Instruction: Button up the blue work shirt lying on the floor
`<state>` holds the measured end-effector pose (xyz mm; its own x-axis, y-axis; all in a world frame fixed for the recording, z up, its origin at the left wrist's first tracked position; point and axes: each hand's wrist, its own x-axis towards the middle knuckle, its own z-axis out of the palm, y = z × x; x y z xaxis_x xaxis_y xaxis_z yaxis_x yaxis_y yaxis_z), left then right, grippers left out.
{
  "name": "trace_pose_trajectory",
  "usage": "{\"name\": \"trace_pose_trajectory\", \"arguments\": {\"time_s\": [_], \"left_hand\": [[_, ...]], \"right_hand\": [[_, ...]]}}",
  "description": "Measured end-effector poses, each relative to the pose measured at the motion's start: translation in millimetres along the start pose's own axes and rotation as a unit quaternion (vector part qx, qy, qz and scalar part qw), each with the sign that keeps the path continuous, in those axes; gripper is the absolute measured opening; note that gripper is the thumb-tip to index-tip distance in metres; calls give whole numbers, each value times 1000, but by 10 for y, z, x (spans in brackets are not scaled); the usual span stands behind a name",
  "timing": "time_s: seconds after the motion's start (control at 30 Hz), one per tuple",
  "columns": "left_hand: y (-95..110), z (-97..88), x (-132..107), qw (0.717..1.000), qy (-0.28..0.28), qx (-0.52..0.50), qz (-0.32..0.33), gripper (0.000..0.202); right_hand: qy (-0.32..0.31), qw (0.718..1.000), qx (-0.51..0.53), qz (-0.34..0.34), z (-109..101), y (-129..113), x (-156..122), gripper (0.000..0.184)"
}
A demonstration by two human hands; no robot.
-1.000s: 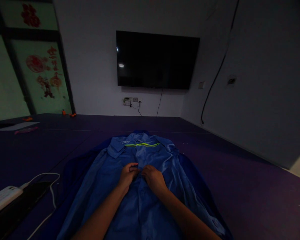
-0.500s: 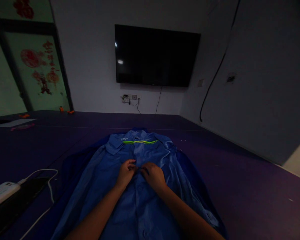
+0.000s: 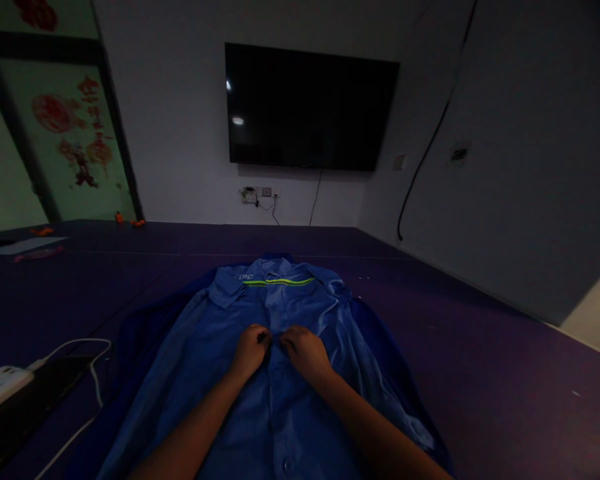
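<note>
A blue work shirt (image 3: 305,400) with a yellow-green stripe across the chest lies spread out, collar away from me. Darker blue cloth (image 3: 385,347) shows beneath it on both sides. My left hand (image 3: 253,348) is closed at the button placket, its fingers curled and pinching at the shirt's front edge. Just across the placket, my right hand (image 3: 303,350) pinches the cloth from the other side. Both sets of fingertips are close together, and whatever button sits between them is hidden. Buttons show on the placket below my hands.
A white power strip (image 3: 5,388) with a white cable lies on a black object (image 3: 35,407) at the left. The purple floor (image 3: 500,393) surrounds the shirt. Far ahead, a television (image 3: 310,107) hangs on the wall. Small orange items (image 3: 138,223) lie near the door.
My left fingers have curled in more tightly at the placket; the index finger was stretched out before. My right hand stays nearly in place. The view has shifted slightly.
</note>
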<state>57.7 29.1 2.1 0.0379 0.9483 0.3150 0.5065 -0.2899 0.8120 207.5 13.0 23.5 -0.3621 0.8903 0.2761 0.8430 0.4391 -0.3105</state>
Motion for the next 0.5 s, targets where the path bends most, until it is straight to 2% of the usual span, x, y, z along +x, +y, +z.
{"name": "trace_pose_trajectory", "arguments": {"time_s": [0.27, 0.5], "left_hand": [[-27, 9, 25, 998, -22, -61, -22, 20], [-55, 15, 47, 990, 6, -131, -59, 23]], "right_hand": [[5, 1000, 15, 2, -15, -22, -5, 24], [17, 999, 36, -19, -24, -18, -11, 26]]}}
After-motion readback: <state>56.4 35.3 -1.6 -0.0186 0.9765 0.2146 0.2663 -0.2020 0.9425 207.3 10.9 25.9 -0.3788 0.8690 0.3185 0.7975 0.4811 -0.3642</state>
